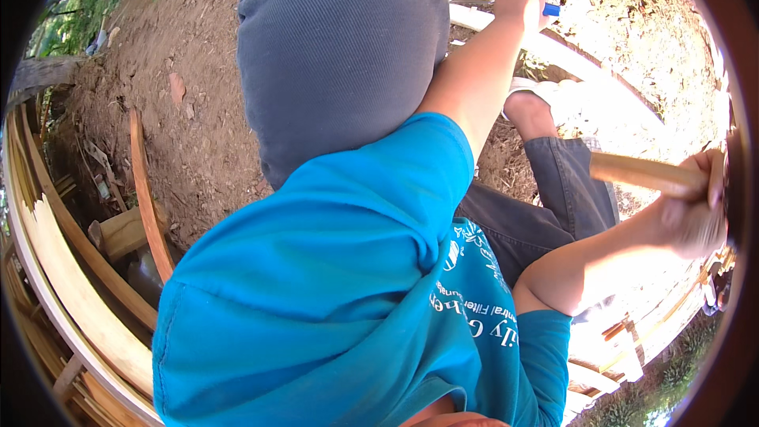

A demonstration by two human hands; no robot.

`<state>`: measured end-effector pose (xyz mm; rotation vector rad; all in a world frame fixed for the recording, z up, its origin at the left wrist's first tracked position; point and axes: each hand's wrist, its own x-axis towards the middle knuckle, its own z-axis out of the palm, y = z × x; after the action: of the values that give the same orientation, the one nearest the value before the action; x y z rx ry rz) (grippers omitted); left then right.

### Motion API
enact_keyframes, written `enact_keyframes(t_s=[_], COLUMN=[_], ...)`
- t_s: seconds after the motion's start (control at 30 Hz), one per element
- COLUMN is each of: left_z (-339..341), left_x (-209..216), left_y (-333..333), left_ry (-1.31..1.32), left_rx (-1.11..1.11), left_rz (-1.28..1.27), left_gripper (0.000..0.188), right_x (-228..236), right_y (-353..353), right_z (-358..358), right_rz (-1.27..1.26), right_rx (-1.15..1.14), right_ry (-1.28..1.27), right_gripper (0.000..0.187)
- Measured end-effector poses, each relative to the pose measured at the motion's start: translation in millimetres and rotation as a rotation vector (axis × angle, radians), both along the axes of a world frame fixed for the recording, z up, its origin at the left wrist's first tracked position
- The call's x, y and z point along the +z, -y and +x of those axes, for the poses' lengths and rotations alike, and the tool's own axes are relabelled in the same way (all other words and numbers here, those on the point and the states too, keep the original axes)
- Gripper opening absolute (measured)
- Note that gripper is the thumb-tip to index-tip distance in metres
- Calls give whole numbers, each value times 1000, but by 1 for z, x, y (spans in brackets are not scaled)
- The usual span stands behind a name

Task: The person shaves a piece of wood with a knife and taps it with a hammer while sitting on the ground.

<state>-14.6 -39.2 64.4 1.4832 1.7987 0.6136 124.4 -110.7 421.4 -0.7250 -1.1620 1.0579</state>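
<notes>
Head view: my right hand (696,202) grips a wooden handle (644,174) for swinging while my left hand (518,6) pinches a blue tool (551,9) against the pale plank (553,51).

A person in a blue shirt (332,285) and grey hood (336,55) fills the middle of the view and blocks most of the way forward. Open dirt ground (182,55) lies to the left, free as far as the stacked planks (71,269) along the left rim. On the right, the hand (692,209) gripping a wooden handle (644,174) crowds the edge, and the upper hand (518,4) rests against the pale plank (569,59). Between these 2 hands, only a narrow gap stays open above the dark trouser leg (569,182).
</notes>
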Motion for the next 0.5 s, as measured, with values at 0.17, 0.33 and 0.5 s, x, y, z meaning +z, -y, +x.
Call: enact_keyframes(t_s=[0.17,0.33,0.5], left_z=[3,4,2], left_x=[18,10,10], left_y=[1,2,5], left_ry=[36,52,10], left_rx=[-34,-11,-16], left_rz=[-83,-56,-21], left_gripper=[22,24,26], right_x=[-120,-182,-190], right_y=[-81,-60,-47], right_z=[59,60,48], right_rz=[-263,-445,-569], right_rx=[-375,-419,-311], right_ry=[743,684,599], right_gripper=[49,49,25])
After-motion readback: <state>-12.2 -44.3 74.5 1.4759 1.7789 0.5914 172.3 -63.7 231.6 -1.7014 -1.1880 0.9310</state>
